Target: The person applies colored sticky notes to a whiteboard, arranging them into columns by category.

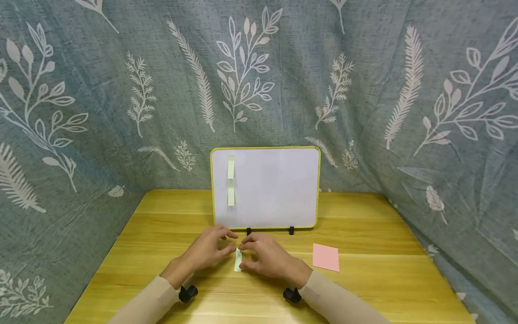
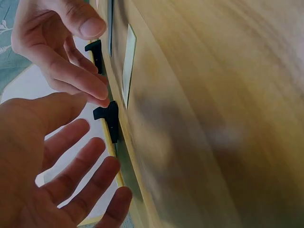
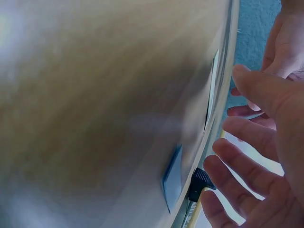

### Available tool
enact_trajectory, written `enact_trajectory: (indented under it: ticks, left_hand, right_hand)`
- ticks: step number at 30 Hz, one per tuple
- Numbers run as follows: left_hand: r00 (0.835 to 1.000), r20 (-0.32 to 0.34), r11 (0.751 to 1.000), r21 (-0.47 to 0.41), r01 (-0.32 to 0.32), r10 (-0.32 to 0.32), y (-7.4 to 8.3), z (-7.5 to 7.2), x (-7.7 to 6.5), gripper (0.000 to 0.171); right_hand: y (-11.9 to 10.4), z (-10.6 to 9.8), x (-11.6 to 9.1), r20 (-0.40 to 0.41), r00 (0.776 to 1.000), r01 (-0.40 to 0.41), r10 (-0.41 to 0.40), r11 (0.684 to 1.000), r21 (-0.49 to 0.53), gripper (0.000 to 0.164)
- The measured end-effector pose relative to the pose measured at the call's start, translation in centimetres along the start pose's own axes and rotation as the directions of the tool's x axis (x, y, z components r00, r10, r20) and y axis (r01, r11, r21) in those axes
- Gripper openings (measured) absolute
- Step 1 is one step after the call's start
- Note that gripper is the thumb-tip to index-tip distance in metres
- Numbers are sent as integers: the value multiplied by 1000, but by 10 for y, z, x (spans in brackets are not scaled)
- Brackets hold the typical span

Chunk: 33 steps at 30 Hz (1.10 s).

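A pale green paper strip (image 1: 238, 262) lies on the wooden table between the two hands; it also shows as a narrow strip (image 2: 128, 66) in the left wrist view. My left hand (image 1: 211, 248) hovers left of the strip, fingers spread and loosely bent, holding nothing. On the other side, my right hand (image 1: 267, 257) is held over the strip's right edge with its fingers relaxed and nothing in its grasp. Both wrist views show gaps between fingers (image 3: 244, 183) and tabletop. The two hands' fingertips are close together; whether they touch is unclear.
Behind the hands stands a yellow-framed whiteboard (image 1: 271, 193) on black feet (image 1: 291, 231). Two pale green strips, an upper one (image 1: 230, 167) and a lower one (image 1: 231, 194), are on its left part. A pink square note (image 1: 326, 258) lies right of the right hand. Patterned cloth (image 1: 259, 90) surrounds the table.
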<state>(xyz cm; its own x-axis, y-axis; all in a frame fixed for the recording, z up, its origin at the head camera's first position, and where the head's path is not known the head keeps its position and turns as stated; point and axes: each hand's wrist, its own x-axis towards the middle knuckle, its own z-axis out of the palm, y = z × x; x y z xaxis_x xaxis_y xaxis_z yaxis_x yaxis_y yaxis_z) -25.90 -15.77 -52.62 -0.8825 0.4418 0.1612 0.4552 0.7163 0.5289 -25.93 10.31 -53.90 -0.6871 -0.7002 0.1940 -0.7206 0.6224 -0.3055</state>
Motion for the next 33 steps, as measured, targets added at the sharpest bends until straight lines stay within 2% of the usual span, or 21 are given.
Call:
enact_trajectory:
  ticks: [5, 18, 33]
  left_hand:
    - [999, 31, 1000, 4, -15, 15, -3, 1, -6, 28]
    - [996, 83, 999, 31, -24, 22, -3, -1, -12, 30]
    - [988, 115, 987, 107, -120, 108, -5, 0, -17, 28]
  right_hand:
    - [-1, 3, 0, 4, 999, 39, -39, 999, -30, 50]
    - [-6, 5, 4, 30, 998, 63, -62, 996, -68, 50]
    - [-8, 6, 4, -2, 998, 57, -57, 995, -81, 49]
